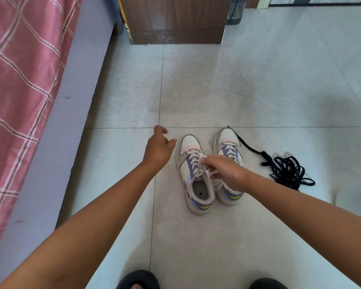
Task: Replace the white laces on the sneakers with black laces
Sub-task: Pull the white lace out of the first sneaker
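Two white, purple and pink sneakers stand side by side on the tiled floor, toes pointing away from me. The left sneaker (193, 180) carries white laces (196, 163). My right hand (225, 171) reaches across the right sneaker (227, 142) and pinches the white lace of the left sneaker near its top eyelets. My left hand (158, 148) hovers just left of the left sneaker's toe, fingers loosely curled, holding nothing. A tangled heap of black laces (288, 170) lies on the floor right of the right sneaker, one end trailing up past its toe.
A bed with a pink checked cover (19, 80) and a grey frame runs along the left. A wooden cabinet (173, 19) stands at the back. My dark slippers (138, 280) show at the bottom edge.
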### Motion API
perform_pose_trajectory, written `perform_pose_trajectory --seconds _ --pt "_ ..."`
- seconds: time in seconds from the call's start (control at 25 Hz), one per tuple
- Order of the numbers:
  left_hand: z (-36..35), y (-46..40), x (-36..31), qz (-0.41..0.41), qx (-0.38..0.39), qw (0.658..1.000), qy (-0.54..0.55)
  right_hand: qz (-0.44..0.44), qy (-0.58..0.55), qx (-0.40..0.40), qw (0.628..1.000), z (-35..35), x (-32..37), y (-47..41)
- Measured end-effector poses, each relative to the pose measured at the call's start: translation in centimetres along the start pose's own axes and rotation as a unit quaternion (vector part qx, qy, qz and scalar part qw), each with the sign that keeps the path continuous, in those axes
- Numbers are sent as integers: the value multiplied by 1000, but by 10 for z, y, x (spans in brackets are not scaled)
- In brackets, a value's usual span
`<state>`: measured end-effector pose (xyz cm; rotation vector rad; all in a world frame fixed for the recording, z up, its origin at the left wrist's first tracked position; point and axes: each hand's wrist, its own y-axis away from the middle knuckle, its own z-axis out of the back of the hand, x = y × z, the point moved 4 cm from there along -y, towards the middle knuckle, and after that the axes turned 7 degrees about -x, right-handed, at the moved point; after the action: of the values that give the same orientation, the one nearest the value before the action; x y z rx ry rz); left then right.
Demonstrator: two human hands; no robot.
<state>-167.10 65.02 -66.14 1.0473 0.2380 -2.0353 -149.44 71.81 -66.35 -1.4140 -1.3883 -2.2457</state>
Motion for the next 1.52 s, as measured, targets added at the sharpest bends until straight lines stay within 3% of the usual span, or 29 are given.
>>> perform_pose_trajectory --seconds 0.12,0.24,0.32,0.4,0.44,0.52,0.6,0.68,0.8,0.88,1.08,1.2,1.32,1.44,1.52 --pt "-25 23 1 -39 135 990 -9 -7 -127 -57 990 13 14 -8" --pt "-51 45 1 -54 256 965 -3 -15 -180 -66 981 22 21 -14" --pt "-60 48 1 -58 269 961 -21 0 -216 -49 975 25 26 -15" --pt "-60 46 0 -62 235 969 -45 13 -235 -48 971 28 28 -16" --pt "-59 45 -1 -54 214 974 -43 18 -181 -59 981 30 25 -17" --pt "-55 42 3 -14 189 982 1 37 62 -86 994 29 9 -17" --pt "-51 42 8 21 173 983 61 68 244 -57 966 14 -10 -13" --pt "-49 47 11 16 173 982 70 109 316 -15 942 -3 -23 -11" --pt "-56 60 21 -52 176 981 -56 183 407 -43 894 -13 -24 -14" --pt "-59 64 25 -78 148 981 -96 207 431 -53 877 -13 -25 -16" --pt "-51 72 29 -100 102 989 -47 223 398 -62 888 -7 -31 -11" --pt "-53 78 34 -161 120 977 -77 246 410 -44 877 -5 -34 -9" --pt "-55 77 34 -190 138 965 -113 289 450 -37 844 -8 -37 -6" --pt "-54 77 30 -155 138 972 -110 275 517 -30 810 -14 -41 -7" --pt "-50 74 30 -50 136 989 -26 264 487 -23 832 -17 -42 -9"
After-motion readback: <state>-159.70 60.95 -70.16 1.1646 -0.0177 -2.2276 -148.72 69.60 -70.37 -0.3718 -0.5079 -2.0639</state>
